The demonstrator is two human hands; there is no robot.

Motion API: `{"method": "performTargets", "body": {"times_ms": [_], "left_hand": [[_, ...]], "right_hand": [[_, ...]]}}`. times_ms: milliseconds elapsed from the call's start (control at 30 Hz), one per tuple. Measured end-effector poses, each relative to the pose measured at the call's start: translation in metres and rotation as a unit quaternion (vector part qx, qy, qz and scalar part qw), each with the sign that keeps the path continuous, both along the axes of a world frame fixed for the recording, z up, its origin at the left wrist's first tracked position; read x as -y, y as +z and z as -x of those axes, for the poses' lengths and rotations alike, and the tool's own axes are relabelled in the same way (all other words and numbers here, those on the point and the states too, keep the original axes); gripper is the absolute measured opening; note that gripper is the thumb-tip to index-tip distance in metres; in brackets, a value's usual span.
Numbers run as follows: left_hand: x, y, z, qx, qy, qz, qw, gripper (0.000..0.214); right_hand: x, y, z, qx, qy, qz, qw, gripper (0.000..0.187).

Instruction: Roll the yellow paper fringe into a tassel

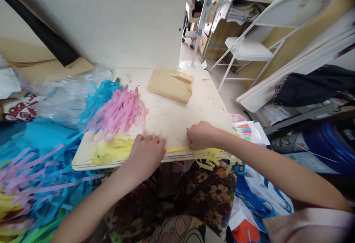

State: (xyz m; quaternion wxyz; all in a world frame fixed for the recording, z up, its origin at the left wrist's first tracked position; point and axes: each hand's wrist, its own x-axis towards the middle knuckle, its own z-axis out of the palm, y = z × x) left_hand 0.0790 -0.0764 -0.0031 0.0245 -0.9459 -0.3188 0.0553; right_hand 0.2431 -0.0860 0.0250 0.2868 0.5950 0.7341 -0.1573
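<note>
A pale wooden board lies across my lap. Along its near edge runs a twisted yellow tissue strip. My left hand is closed over the strip's left part, next to a crumpled yellow tissue patch. My right hand is closed on the strip's right part, where yellow fringe hangs off the board's edge. Pink fringed tissue lies on the board's left side.
A folded brown paper piece lies at the board's far side. Blue, pink and yellow tissue fringes pile up at my left beside clear plastic. A white folding chair stands at the right, above clutter on the floor.
</note>
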Motion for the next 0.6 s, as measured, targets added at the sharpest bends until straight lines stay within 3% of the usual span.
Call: {"method": "performTargets", "body": {"times_ms": [100,200,333,400,467,600], "left_hand": [[0.005,-0.004,-0.003,0.038,-0.032,-0.024,0.998,0.014],[0.020,-0.014,-0.006,0.088,-0.020,-0.094,0.992,0.015],[0.041,-0.026,-0.006,0.130,0.004,-0.175,0.976,0.018],[0.048,-0.030,-0.002,0.138,0.009,-0.183,0.973,0.020],[0.052,-0.033,0.001,0.151,0.017,-0.182,0.972,0.025],[0.058,-0.039,0.008,0.165,0.025,-0.191,0.967,0.031]], "right_hand": [[0.003,0.002,0.021,0.016,0.028,-0.025,0.999,0.019],[0.022,-0.012,0.043,0.048,0.077,-0.142,0.986,0.015],[0.056,-0.046,0.051,0.125,0.094,-0.382,0.911,0.018],[0.069,-0.060,0.050,0.124,0.075,-0.466,0.873,0.020],[0.078,-0.069,0.051,0.129,0.044,-0.503,0.853,0.023],[0.090,-0.074,0.064,0.143,-0.022,-0.498,0.855,0.034]]}}
